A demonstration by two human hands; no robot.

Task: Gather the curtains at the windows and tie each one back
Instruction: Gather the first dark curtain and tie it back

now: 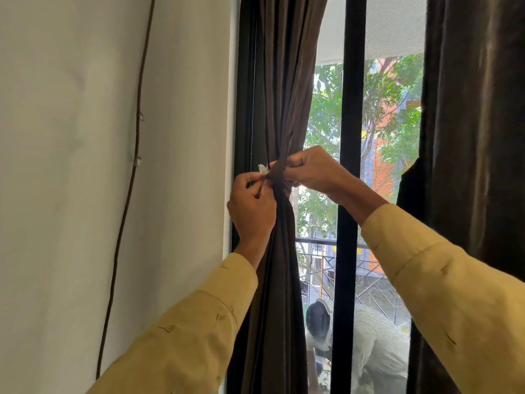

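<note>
A dark brown curtain (284,81) hangs at the left side of the window, bunched into a narrow waist at mid height. A brown tieback band (277,173) wraps that waist. My right hand (309,169) pinches the band from the right side. My left hand (251,206) sits just left of the bunch, its fingers closed on the band's small white end (262,169). A second dark curtain (477,137) hangs loose at the right edge.
A white wall (85,166) fills the left, with a thin dark cable (133,166) running down it. The black window frame bar (350,137) stands upright right of the bunched curtain. Outside the glass are trees, a railing and a person crouching low.
</note>
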